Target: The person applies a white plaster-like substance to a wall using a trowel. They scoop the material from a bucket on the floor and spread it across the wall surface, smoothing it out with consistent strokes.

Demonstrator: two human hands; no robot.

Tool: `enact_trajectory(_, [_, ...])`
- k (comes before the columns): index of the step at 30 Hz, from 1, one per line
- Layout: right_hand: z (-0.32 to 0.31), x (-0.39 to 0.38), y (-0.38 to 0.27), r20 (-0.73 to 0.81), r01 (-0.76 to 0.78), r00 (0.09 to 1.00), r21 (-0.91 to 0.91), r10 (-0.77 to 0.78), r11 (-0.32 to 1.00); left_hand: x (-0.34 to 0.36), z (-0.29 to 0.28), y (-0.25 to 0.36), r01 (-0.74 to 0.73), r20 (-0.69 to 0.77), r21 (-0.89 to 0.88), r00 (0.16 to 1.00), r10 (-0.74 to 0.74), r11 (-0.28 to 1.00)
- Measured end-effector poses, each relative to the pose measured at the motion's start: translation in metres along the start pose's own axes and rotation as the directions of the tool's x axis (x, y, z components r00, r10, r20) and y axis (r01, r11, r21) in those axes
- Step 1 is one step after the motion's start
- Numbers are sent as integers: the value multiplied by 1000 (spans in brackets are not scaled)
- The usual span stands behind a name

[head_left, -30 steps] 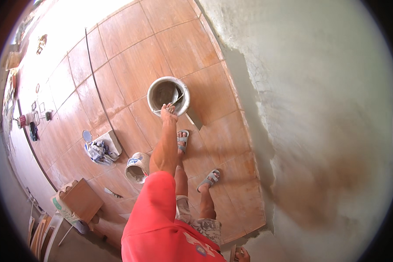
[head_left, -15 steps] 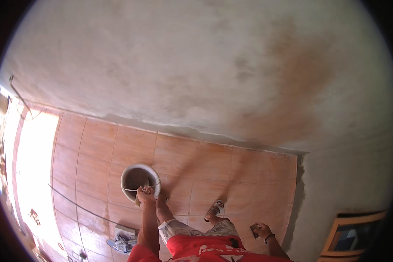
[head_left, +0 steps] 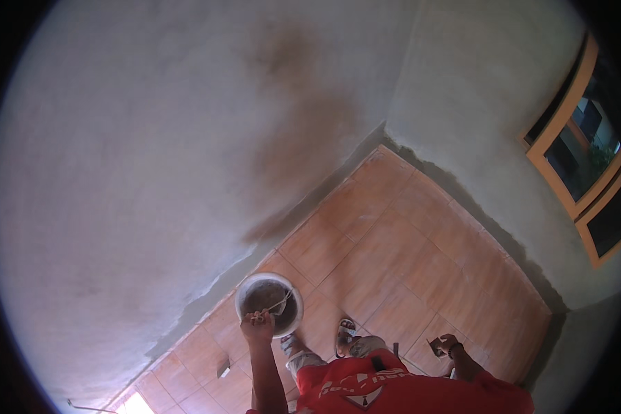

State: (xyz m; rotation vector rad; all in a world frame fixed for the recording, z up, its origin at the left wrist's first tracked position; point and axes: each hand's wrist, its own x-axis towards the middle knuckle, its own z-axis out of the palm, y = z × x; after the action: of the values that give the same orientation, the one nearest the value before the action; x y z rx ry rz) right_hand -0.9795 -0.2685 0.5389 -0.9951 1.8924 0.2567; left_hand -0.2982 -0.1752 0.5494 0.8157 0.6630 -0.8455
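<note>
A round bucket with a pale rim and a dark grey inside stands or hangs in front of my feet; I cannot tell whether it touches the floor. My left hand is closed on the bucket's thin handle at its near left rim. Inside the bucket shows a small light-grey piece, too unclear to name. Low on the right, my right hand is wrapped round a small flat plate-like tool, partly hidden by the fingers.
Reddish tiles cover the floor up to a corner. A grey wall with a brown stain rises on the left, with a darker band along its base. An orange-framed window is on the right wall. A small object lies left of my arm.
My view has turned to the right, bringing the room corner and the window further in. The bucket has moved along with my left hand. The bright doorway has mostly left the picture.
</note>
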Motion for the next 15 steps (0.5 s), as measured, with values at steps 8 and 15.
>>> enact_trajectory(8, [12, 50, -70, -46, -46, 997, 390, 69, 920, -8, 228, -119, 243, 170, 183, 947, -274, 953])
enact_trajectory(15, [15, 89, -77, 6, -71, 997, 493, 78, 867, 35, 341, -283, 375, 151, 431, 866, -476, 821])
